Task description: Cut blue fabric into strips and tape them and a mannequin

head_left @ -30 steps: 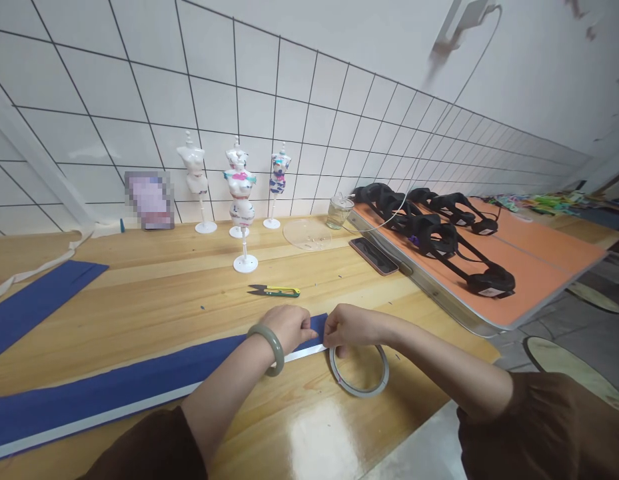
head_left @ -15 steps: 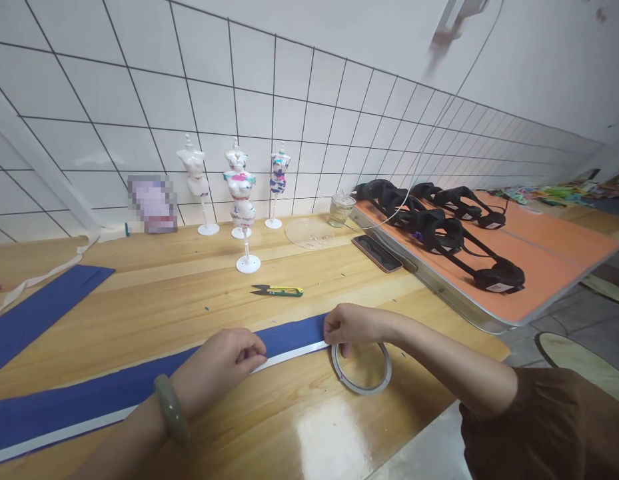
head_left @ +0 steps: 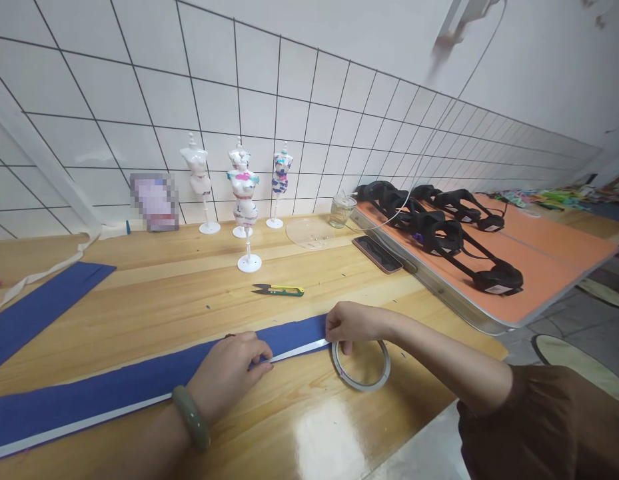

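Observation:
A long blue fabric strip (head_left: pixel 134 377) lies across the wooden table, with narrow white tape (head_left: pixel 298 350) along its near edge. My left hand (head_left: pixel 235 365), a green bangle at its wrist, rests over the strip with thumb and fingers closed on the tape. At the strip's right end, my right hand (head_left: pixel 350 323) is closed on the tape beside the fabric; its fingertips are partly hidden. Between my hands the tape runs taut, with blue cloth showing below it. The tape roll (head_left: pixel 386 371) sits just under my right hand, touching or nearly touching its fingers.
Thread snips (head_left: pixel 279 290) lie beyond the strip. Several small white mannequins (head_left: pixel 249 263) stand near the tiled wall. A phone (head_left: pixel 378 254), a glass (head_left: pixel 342 212) and an orange board (head_left: pixel 549 247) with black head-strap devices are at the right. Another blue strip (head_left: pixel 44 310) lies at left.
My left hand has slid slightly right along the strip, towards my right hand. The tape between them now slants up off the cloth's edge. My right hand has hardly moved.

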